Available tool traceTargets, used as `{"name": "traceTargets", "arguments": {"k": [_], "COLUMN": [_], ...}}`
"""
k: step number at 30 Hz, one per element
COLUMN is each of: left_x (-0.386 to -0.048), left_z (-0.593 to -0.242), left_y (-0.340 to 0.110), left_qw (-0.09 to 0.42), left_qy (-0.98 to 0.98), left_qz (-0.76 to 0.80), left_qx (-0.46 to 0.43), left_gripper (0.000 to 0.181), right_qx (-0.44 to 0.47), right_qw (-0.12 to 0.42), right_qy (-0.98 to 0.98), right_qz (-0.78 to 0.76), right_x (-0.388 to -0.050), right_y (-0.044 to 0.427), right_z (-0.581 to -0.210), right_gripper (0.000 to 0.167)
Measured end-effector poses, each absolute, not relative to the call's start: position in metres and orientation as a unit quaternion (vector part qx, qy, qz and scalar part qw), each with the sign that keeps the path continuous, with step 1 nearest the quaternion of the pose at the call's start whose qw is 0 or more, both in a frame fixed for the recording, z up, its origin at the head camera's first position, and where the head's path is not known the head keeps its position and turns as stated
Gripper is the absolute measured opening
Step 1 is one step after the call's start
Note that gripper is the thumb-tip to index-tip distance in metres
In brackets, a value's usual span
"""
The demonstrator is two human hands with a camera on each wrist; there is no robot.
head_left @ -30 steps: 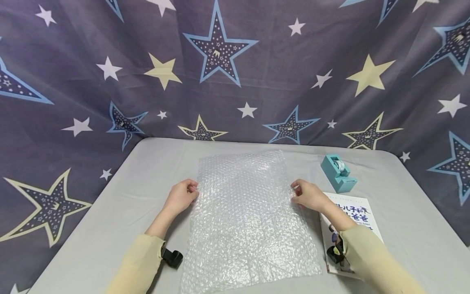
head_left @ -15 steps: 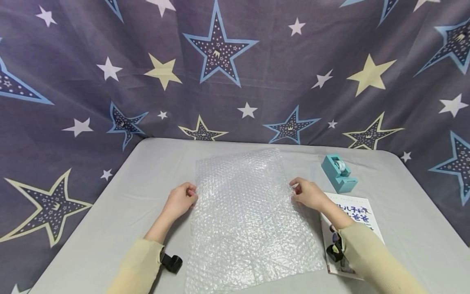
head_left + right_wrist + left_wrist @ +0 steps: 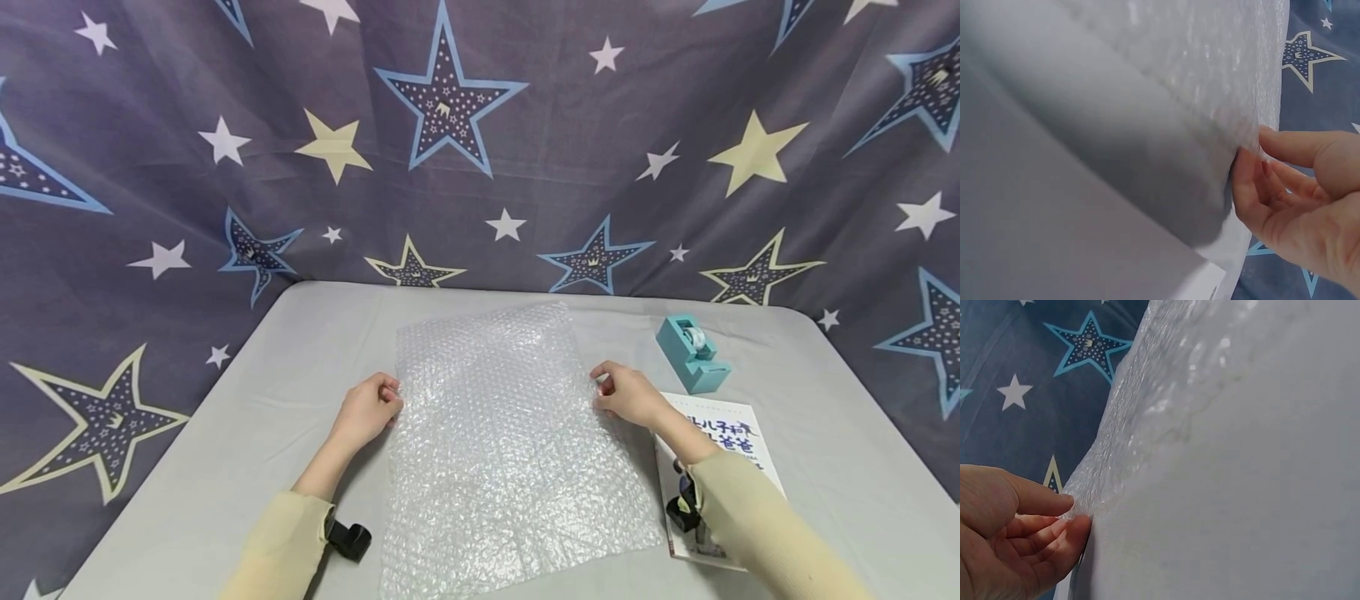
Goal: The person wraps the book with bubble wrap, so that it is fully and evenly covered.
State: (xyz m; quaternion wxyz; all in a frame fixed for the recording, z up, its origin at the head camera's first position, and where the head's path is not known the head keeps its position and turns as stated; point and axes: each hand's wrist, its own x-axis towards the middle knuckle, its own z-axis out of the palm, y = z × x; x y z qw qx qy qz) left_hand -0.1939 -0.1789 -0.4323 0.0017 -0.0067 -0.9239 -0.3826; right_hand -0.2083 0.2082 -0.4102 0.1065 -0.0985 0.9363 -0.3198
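Evidently your left hand (image 3: 367, 410) and right hand (image 3: 628, 395) pinch clear, rectangular plastic bubble wrap (image 3: 506, 442) between fingers; uneven tugging could skew it.

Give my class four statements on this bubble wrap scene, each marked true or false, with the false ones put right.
1. The left hand and the right hand pinch opposite edges of the bubble wrap. True.
2. The tape dispenser sits farther from the person than the book. True.
3. The book lies under the bubble wrap. False: it lies beside it, on the person's right.
4. The tape dispenser is red. False: it is teal.
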Motion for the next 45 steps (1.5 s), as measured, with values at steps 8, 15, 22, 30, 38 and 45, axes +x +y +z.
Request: {"name": "traceTargets", "arguments": {"k": [8, 15, 22, 30, 38, 45], "left_x": [-0.190, -0.187, -0.186, -0.185, -0.182, -0.180], "left_z": [-0.432, -0.429, -0.430, -0.431, -0.432, -0.432], "left_y": [-0.182, -0.187, -0.188, -0.186, -0.186, -0.185], "left_qw": [-0.001, -0.002, -0.006, -0.005, -0.007, -0.009], "left_qy": [-0.919, -0.916, -0.913, -0.910, -0.904, -0.894], "left_qz": [-0.394, -0.401, -0.408, -0.415, -0.426, -0.447], "left_qx": [-0.005, -0.007, 0.003, 0.010, 0.021, 0.029], "left_gripper": [0.023, 0.023, 0.022, 0.020, 0.018, 0.016], "right_qx": [-0.110, -0.111, -0.095, -0.083, -0.082, -0.081], "right_qw": [0.110, 0.108, 0.107, 0.112, 0.122, 0.123], "right_qy": [0.938, 0.938, 0.943, 0.944, 0.946, 0.945], "right_qz": [-0.310, -0.310, -0.301, -0.298, -0.290, -0.291], "right_x": [-0.213, -0.215, -0.219, -0.220, -0.221, -0.220], "right_y": [0.204, 0.200, 0.199, 0.199, 0.198, 0.202], "right_z": [-0.407, -0.407, -0.410, -0.410, -0.407, -0.405], "right_gripper": [0.036, 0.036, 0.034, 0.032, 0.030, 0.028]}}
